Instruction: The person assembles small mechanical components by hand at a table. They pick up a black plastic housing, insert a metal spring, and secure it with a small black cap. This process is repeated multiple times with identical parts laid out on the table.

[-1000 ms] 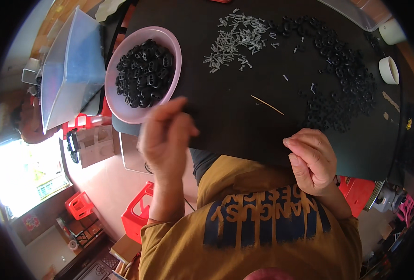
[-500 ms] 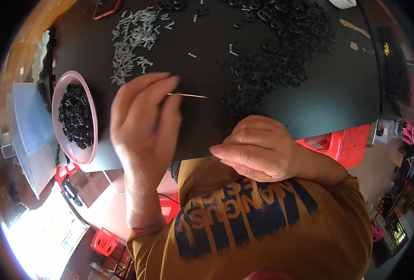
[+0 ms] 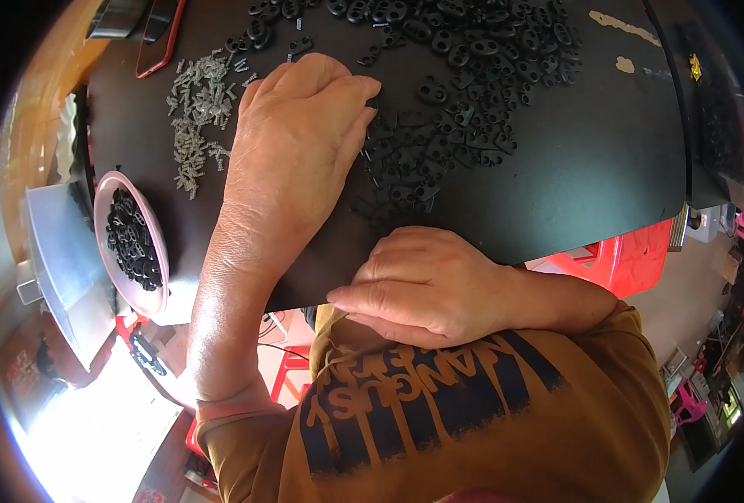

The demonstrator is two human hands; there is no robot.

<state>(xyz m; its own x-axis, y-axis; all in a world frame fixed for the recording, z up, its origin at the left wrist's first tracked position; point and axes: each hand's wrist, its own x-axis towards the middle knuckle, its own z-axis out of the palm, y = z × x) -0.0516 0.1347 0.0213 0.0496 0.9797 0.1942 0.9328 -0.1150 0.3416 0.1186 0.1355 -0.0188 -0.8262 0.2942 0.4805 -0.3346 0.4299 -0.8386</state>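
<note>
My left hand (image 3: 300,138) stretches far over the dark table, its thumb and fingers pinched together. A small dark bit shows at the fingertips, too little to name. Just right of it lie small black two-holed plastic pieces (image 3: 472,126), like cord-lock parts. To its left spreads a heap of little metal springs (image 3: 200,105). My right hand (image 3: 430,285) rests at the near table edge against my shirt, fingers curled together. Whatever it may hold is hidden underneath.
A pink bowl (image 3: 165,260) of black pieces stands at the table's left edge. Rounded black two-holed pieces (image 3: 418,31) lie at the far side. A red-edged phone (image 3: 160,38) is at the far left. A red stool (image 3: 632,256) stands beyond the near right edge.
My left hand has moved away from me and to the right, from the near side of the springs toward the black pieces. The thin wooden stick at its fingers no longer shows.
</note>
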